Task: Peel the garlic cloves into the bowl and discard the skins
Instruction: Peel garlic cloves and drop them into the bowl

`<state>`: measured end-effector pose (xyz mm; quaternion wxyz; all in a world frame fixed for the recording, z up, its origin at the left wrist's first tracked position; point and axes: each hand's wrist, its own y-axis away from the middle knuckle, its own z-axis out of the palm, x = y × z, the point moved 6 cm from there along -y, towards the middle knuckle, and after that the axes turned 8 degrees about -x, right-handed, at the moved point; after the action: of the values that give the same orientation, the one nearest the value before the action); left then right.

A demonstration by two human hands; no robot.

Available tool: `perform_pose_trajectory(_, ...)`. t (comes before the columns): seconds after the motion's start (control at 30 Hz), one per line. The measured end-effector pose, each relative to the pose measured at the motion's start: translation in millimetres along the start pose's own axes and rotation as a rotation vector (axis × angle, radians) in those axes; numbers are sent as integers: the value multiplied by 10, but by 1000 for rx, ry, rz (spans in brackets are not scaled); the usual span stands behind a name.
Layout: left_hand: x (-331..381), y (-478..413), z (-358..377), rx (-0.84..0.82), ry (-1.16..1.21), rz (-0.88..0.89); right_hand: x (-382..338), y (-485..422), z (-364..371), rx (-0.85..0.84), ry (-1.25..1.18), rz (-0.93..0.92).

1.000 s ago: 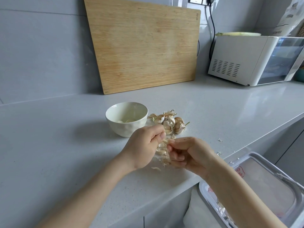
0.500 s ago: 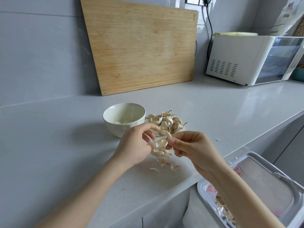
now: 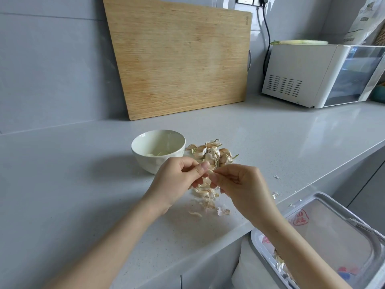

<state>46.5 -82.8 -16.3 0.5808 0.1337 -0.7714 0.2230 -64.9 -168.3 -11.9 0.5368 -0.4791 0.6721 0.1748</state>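
My L hand [image 3: 177,180] & R hand [image 3: 239,184] both pinch one clove [image 3: 210,172] above the counter, mid-peel. Few peeled ones in bowl [image 3: 145,161]; unpeeled pile [image 3: 212,152] left, skins [image 3: 205,197] not binned yet.

You have soft, even daylight, brighter from the right of the grip, where the counter [image 3: 325,126] shows pale glare. Left of the grip the bowl [image 3: 150,163] casts a faint shadow. Edges bend, wide-angle; detail is fairly sharp.
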Motion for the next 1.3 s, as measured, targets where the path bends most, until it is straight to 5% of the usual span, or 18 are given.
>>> perform_pose_trajectory(0.2,-16,6,39,-11,-11,10,-35,13,18,83,190,-70)
perform_pose_trajectory(0.37,-49,-3,15,24,0,-40,-29,18,27,15,-49,2)
perform_pose_trajectory(0.7,-10,30,-27,133,-66,-16,-14,57,101,211,100,-9)
perform_pose_trajectory(0.9,-14,28,-6,72,-80,20,67,30,6,170,-313,157)
perform_pose_trajectory(1.03,-16,25,-12,42,-395,26,139,14,-3,64,-569,277)
perform_pose_trajectory(1.3,50,40,1,55,-700,95,180,4,0,-32,-648,309)
